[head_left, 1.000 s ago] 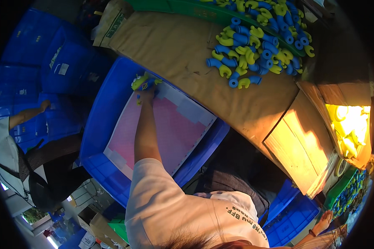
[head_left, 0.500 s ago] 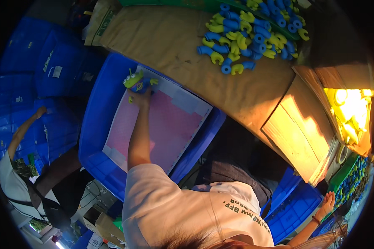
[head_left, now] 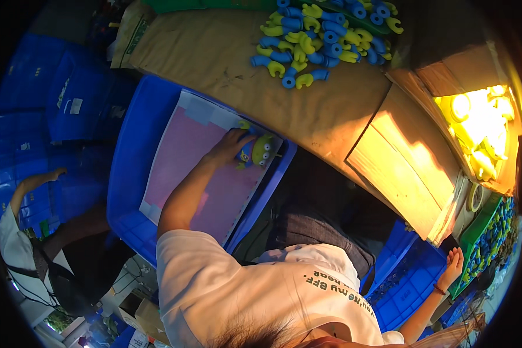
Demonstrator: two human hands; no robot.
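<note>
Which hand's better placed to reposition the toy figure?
Left hand, likely: it grips the toy figure over the pink sheet; the right hand is away by the green tray.

Toy (head_left: 254, 151) in your left hand (head_left: 229, 146): green head, blue body, white eyes
Sheet (head_left: 185, 152) beneath it: pink and white
Bin (head_left: 129, 188) around your left hand: blue
Loose pieces (head_left: 300, 51) beyond your left hand: blue and yellow-green
Tray (head_left: 482, 226) near your right hand (head_left: 455, 265): green

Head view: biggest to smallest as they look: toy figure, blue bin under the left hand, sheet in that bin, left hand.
1. Blue bin
2. Sheet
3. Toy figure and left hand: too alike to rank; the hand partly covers the figure.
</note>
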